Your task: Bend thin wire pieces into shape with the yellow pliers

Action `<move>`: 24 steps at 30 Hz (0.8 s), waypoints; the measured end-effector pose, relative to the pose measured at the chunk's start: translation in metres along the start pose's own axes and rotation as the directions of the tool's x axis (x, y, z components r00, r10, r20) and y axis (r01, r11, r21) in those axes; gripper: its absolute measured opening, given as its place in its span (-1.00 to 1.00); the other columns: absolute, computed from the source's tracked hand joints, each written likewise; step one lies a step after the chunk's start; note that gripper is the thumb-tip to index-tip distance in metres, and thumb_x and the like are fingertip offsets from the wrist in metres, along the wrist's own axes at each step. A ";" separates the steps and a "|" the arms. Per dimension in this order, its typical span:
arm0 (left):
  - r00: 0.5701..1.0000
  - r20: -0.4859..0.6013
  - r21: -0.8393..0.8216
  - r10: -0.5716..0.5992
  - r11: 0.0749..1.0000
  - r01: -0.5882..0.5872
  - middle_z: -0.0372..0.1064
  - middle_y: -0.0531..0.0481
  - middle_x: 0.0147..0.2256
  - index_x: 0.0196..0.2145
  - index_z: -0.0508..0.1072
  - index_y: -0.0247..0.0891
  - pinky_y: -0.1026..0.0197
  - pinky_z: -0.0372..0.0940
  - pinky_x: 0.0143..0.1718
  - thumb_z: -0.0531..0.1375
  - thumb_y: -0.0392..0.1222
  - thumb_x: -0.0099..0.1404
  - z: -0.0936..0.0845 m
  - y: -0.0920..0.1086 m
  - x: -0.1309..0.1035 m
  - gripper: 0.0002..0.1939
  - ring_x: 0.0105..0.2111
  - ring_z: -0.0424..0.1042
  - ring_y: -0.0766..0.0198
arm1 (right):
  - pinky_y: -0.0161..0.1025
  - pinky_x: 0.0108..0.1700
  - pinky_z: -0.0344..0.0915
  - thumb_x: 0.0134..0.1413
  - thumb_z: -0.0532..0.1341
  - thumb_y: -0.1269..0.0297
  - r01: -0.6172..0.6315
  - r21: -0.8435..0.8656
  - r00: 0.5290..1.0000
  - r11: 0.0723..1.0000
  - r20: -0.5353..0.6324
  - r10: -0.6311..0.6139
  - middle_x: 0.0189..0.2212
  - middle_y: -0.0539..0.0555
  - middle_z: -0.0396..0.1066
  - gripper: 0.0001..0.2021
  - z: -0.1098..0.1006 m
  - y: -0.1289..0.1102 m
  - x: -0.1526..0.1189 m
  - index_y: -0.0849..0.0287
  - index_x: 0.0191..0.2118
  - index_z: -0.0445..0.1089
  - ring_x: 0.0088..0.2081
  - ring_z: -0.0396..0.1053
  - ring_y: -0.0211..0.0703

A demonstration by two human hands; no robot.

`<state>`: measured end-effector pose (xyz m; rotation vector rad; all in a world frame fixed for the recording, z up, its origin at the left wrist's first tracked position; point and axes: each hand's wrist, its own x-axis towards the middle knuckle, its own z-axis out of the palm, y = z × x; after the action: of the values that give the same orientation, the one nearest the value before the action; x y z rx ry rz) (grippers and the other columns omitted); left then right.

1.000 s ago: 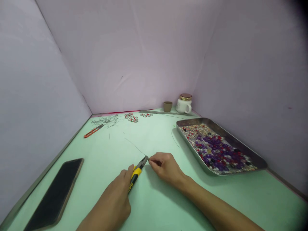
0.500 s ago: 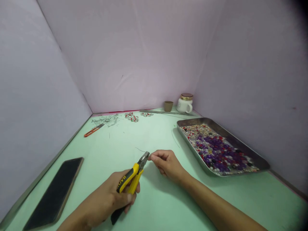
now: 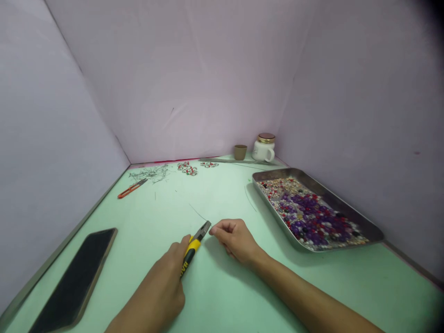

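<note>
My left hand (image 3: 163, 277) is wrapped around yellow-and-black pliers (image 3: 192, 249), whose jaws point up and to the right. A thin wire (image 3: 197, 212) runs from the jaw tips toward the upper left. Just right of the jaws, my right hand (image 3: 236, 238) is closed in a pinch, thumb against forefinger, at the wire's near end. The bit between those fingertips is mostly hidden. Both hands are a little above the green table (image 3: 222, 296).
A metal tray (image 3: 277, 221) of mixed beads (image 3: 315, 217) stands at right. Orange-handled thread snips (image 3: 132, 188), wire scraps (image 3: 151, 173) and beaded pieces (image 3: 188, 169) lie at the back. A phone (image 3: 74, 280) is at left; a brown cup (image 3: 240, 152) and white lidded mug (image 3: 262, 151) stand behind.
My left hand has rolled over, so its back now covers most of the plier handles. The wire has swung to a steeper slant. The right hand keeps its pinch.
</note>
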<state>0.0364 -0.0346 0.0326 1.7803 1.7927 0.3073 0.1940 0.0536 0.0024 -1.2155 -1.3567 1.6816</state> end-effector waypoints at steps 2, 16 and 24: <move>0.998 -0.048 0.171 -0.046 0.984 0.053 0.19 -0.22 -0.11 0.16 -0.05 -0.26 0.15 0.13 -0.22 -0.07 -0.60 -0.07 0.009 -0.004 0.002 -0.20 -0.19 0.26 0.04 | -0.45 -0.81 -0.13 -0.16 0.17 0.30 0.009 -0.001 1.000 1.000 0.006 -0.009 -0.82 -0.19 0.07 -0.87 0.000 0.000 0.001 0.25 -0.57 0.33 -0.83 -0.07 -0.49; 0.918 0.344 -0.670 0.196 0.736 0.094 0.24 0.11 -0.56 -0.36 0.28 -0.30 0.30 0.11 -0.51 0.10 -0.25 0.00 -0.031 0.005 -0.003 -0.82 -0.58 0.20 0.37 | -0.44 -0.78 -0.14 -0.17 0.21 0.15 0.126 0.100 0.983 0.987 0.122 -0.138 -0.81 -0.20 0.04 -0.76 -0.008 -0.003 -0.001 0.27 -0.49 0.36 -0.82 -0.07 -0.49; 0.930 0.319 -0.662 0.182 0.745 0.081 0.31 0.04 -0.44 -0.32 0.31 -0.29 0.27 0.16 -0.45 0.10 -0.31 -0.04 -0.026 -0.003 0.002 -0.76 -0.47 0.22 0.32 | -0.47 -0.81 -0.21 -0.20 0.22 0.15 0.032 0.245 0.986 0.969 0.150 -0.071 -0.83 -0.22 0.01 -0.76 -0.004 -0.001 -0.001 0.27 -0.50 0.33 -0.83 -0.14 -0.51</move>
<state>0.0201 -0.0267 0.0512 1.2548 1.1515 0.5272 0.1981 0.0540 0.0037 -0.9170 -1.2190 1.8762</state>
